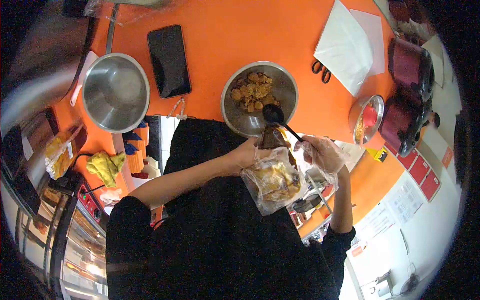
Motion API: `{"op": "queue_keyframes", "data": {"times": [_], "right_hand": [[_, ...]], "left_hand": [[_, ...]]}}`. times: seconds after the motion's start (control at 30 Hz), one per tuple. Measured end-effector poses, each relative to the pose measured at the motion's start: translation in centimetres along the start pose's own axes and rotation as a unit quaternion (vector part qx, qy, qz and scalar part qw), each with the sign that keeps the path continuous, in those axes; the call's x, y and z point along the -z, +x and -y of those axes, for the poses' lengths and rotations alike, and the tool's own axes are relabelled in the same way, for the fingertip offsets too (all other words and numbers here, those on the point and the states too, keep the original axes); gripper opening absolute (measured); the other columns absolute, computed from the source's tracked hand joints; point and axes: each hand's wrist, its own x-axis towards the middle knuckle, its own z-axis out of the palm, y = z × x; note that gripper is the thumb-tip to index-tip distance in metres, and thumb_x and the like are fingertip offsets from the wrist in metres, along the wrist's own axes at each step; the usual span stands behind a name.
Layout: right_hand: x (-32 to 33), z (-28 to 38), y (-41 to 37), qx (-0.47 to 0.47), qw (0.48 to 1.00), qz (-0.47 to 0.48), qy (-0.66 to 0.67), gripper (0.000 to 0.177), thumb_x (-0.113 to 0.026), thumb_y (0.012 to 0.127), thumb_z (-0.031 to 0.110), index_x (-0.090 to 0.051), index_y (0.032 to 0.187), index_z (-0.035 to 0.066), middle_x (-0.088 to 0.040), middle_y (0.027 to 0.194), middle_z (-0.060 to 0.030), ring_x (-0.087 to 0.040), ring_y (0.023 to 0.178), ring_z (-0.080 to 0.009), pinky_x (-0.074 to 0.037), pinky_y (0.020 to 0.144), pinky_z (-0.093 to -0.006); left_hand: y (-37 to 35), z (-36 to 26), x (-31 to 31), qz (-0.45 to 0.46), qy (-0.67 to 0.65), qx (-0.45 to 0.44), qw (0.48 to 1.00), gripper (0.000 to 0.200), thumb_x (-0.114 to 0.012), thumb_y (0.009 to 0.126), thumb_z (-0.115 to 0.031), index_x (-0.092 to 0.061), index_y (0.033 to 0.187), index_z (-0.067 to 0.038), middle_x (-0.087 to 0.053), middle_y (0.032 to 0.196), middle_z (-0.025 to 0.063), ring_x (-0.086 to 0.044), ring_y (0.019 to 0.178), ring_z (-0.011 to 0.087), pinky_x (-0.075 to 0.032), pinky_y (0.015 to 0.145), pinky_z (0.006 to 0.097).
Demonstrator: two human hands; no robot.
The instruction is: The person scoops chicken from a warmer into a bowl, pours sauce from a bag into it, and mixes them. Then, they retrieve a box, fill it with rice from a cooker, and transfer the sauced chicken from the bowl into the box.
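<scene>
My left hand (pixel 245 156), bare, grips a clear plastic bag (pixel 274 185) with thick brown and yellowish sauce in it. The bag's dark, sauce-smeared mouth lies against the near rim of a steel bowl (pixel 292 102). Pieces of fried chicken (pixel 255 90), as they appear, lie in that bowl. In a clear plastic glove, my right hand (pixel 322 156) is closed around the handle of a black spoon (pixel 273 114). The spoon's round head is over the bowl's near right side, just above the bag's mouth. Folds of the glove hide part of the fingers.
On the orange table (pixel 210 30) are an empty steel bowl (pixel 116 92), a black phone (pixel 169 61), scissors (pixel 321 71) and white paper sheets (pixel 345 47). A small bowl (pixel 378 112) with a red tool stands right. A yellow cloth (pixel 106 167) lies left.
</scene>
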Motion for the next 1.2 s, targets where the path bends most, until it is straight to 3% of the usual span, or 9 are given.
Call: {"op": "queue_keyframes", "data": {"times": [0.07,0.37,0.47,0.67,0.77,0.87,1.07,1.17,1.2], "right_hand": [[-0.1,0.1,0.3,-0.007,1.0,0.015,-0.008,0.027,-0.039,0.092,0.021,-0.056,0.08,0.004,-0.038,0.051,0.0016,-0.037,0.048,-0.0069,-0.031,0.046,-0.0221],[0.3,0.3,0.2,-0.029,0.998,0.032,0.052,0.027,-0.039,0.091,0.02,-0.056,0.08,0.002,-0.04,0.055,0.0027,-0.034,0.049,-0.0058,-0.03,0.047,-0.0208],[0.4,-2.7,0.7,-0.009,0.971,0.066,0.228,0.025,-0.04,0.091,0.017,-0.055,0.082,0.0,-0.047,0.062,0.0011,-0.037,0.052,-0.0044,-0.031,0.049,-0.0188],[0.9,-3.2,1.0,-0.041,0.981,0.093,0.167,0.023,-0.043,0.089,0.015,-0.055,0.091,-0.004,-0.06,0.08,-0.0061,-0.05,0.064,-0.0055,-0.041,0.059,-0.0188],[0.1,-1.7,0.7,0.064,0.997,0.014,0.044,0.017,-0.046,0.087,0.014,-0.058,0.09,0.002,-0.057,0.071,-0.0042,-0.049,0.07,-0.0086,-0.04,0.067,-0.0234],[0.4,-0.7,0.5,0.008,0.997,0.024,0.074,0.018,-0.049,0.084,0.012,-0.057,0.096,0.0,-0.061,0.086,-0.0076,-0.051,0.082,-0.011,-0.039,0.078,-0.0253],[-0.3,-0.8,-0.1,0.035,0.978,-0.037,0.202,0.021,-0.052,0.082,0.01,-0.056,0.097,-0.004,-0.061,0.091,-0.0089,-0.054,0.087,-0.0134,-0.042,0.079,-0.0261],[0.5,1.2,-0.4,0.111,0.992,-0.002,0.065,0.023,-0.052,0.082,0.009,-0.055,0.099,-0.005,-0.06,0.093,-0.0102,-0.055,0.089,-0.0143,-0.043,0.08,-0.0262],[0.3,0.1,-0.3,0.094,0.984,-0.008,0.153,0.023,-0.052,0.082,0.01,-0.055,0.1,-0.005,-0.06,0.095,-0.0105,-0.055,0.089,-0.014,-0.043,0.08,-0.0256]], "left_hand": [[-0.4,-0.2,-0.3,-0.042,-0.003,0.029,0.999,0.036,-0.066,0.076,-0.016,-0.05,0.107,-0.005,-0.058,0.095,0.0058,-0.058,0.084,0.0145,-0.05,0.071,0.0292],[0.9,1.0,0.3,-0.037,0.041,0.0,0.998,0.03,-0.063,0.079,-0.023,-0.051,0.101,-0.006,-0.058,0.089,0.0037,-0.057,0.078,0.0126,-0.049,0.067,0.029],[0.1,-0.1,-0.9,-0.056,0.036,0.003,0.998,0.03,-0.06,0.081,-0.026,-0.05,0.101,-0.007,-0.057,0.089,0.0027,-0.056,0.078,0.0119,-0.049,0.066,0.0291],[0.3,0.4,-0.4,-0.063,0.037,0.052,0.996,0.03,-0.055,0.084,-0.026,-0.046,0.108,-0.01,-0.054,0.093,0.0011,-0.053,0.084,0.0108,-0.047,0.073,0.0299],[0.5,0.4,-0.4,-0.08,0.03,0.054,0.995,0.029,-0.056,0.084,-0.025,-0.046,0.108,-0.011,-0.054,0.092,-0.0001,-0.053,0.083,0.0102,-0.047,0.072,0.0291],[0.3,0.4,-0.4,-0.028,0.009,0.034,0.999,0.027,-0.055,0.084,-0.023,-0.047,0.107,-0.011,-0.053,0.093,-0.0006,-0.052,0.083,0.0094,-0.046,0.072,0.0278],[0.9,1.2,0.1,-0.038,0.074,-0.016,0.996,0.026,-0.05,0.087,-0.024,-0.047,0.107,-0.008,-0.054,0.093,0.0028,-0.053,0.084,0.0114,-0.046,0.071,0.0279],[-0.1,-0.4,-0.8,-0.045,0.187,0.042,0.98,0.024,-0.044,0.088,-0.023,-0.047,0.109,-0.011,-0.051,0.103,0.0034,-0.045,0.101,0.0142,-0.034,0.091,0.0314],[-0.1,-0.5,-0.8,-0.037,0.213,0.05,0.975,0.024,-0.043,0.089,-0.022,-0.047,0.109,-0.011,-0.049,0.105,0.0035,-0.043,0.105,0.0149,-0.03,0.096,0.0323]]}}
